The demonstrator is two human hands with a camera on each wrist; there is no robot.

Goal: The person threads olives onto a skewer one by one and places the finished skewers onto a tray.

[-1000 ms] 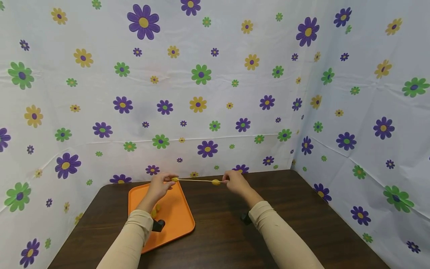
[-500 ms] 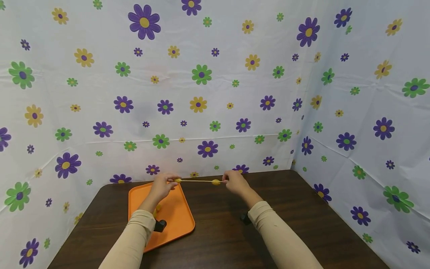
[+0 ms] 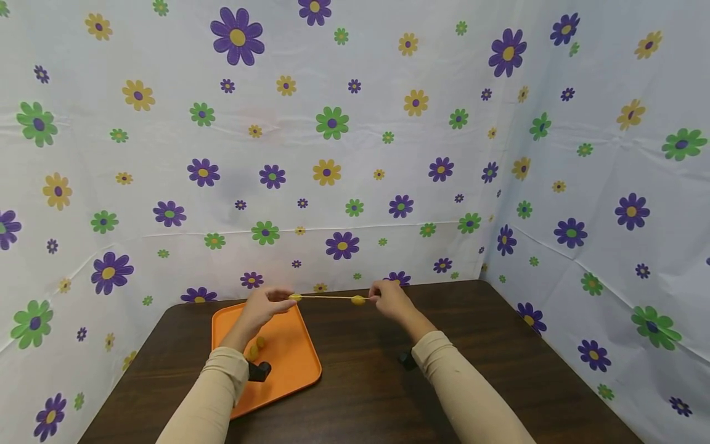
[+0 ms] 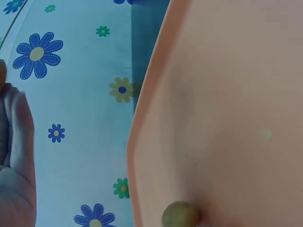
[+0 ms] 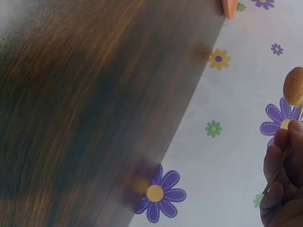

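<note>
A thin pale skewer (image 3: 327, 296) is held level above the table's far side. My right hand (image 3: 391, 301) pinches its right end; in the right wrist view the stick runs across the curled fingers (image 5: 279, 163). Just beyond those fingertips a small oval yellow piece of food (image 3: 358, 300) is threaded on it, golden with a speckled skin. At the skewer's left end sits a second yellow piece (image 3: 296, 297), between the thumb and fingertips of my left hand (image 3: 263, 308). Only the edge of that piece (image 4: 2, 74) shows in the left wrist view. Its exact kind is unclear.
An orange tray (image 3: 294, 357) lies under my left forearm, with a few more yellow pieces (image 3: 254, 353) on it. The dark wooden table (image 3: 360, 382) reaches back to a white flowered cloth (image 3: 355, 154), which also hangs along the right side.
The left yellow piece has shifted slightly right along the skewer. My left hand's fingertips now cover less of it, and its forearm has swung a little left. The right hand barely moved.
</note>
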